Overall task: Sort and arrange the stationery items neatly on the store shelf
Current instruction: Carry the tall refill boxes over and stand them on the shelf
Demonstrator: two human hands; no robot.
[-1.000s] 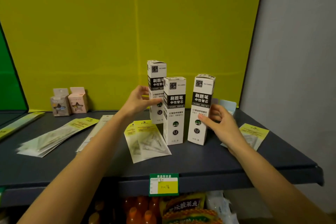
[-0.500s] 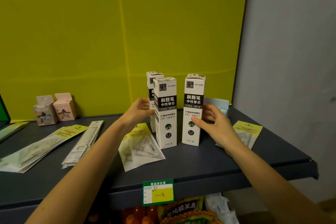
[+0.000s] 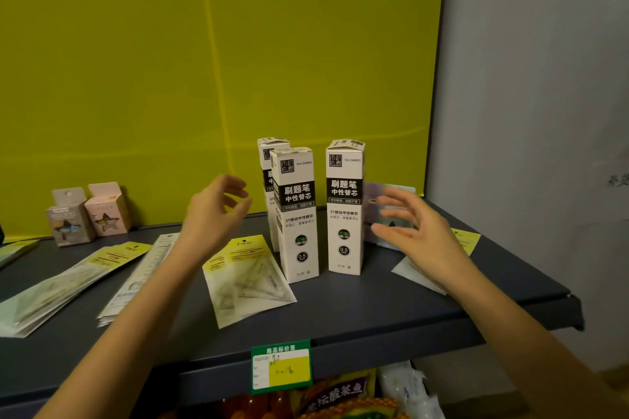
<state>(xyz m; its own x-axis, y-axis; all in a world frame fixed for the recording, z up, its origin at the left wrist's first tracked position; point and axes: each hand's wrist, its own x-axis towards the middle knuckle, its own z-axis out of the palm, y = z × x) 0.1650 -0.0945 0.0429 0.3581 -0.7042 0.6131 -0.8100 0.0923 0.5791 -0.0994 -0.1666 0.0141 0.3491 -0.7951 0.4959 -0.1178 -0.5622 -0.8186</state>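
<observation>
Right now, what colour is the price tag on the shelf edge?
Green border with a yellow panel, price tag, head view.

The three tall refill boxes (image 3: 344, 207) are matt white printed cardboard with black bands. The flat set-square packets (image 3: 246, 277) near them are clear glossy plastic sleeves with yellow paper headers. The shelf (image 3: 374, 309) looks like smooth, dark grey painted metal. At far left, two small boxes (image 3: 88, 214) seem to be thin card, though they are blurred. The backing panel (image 3: 204, 61) is yellow-green with a slight sheen.
</observation>
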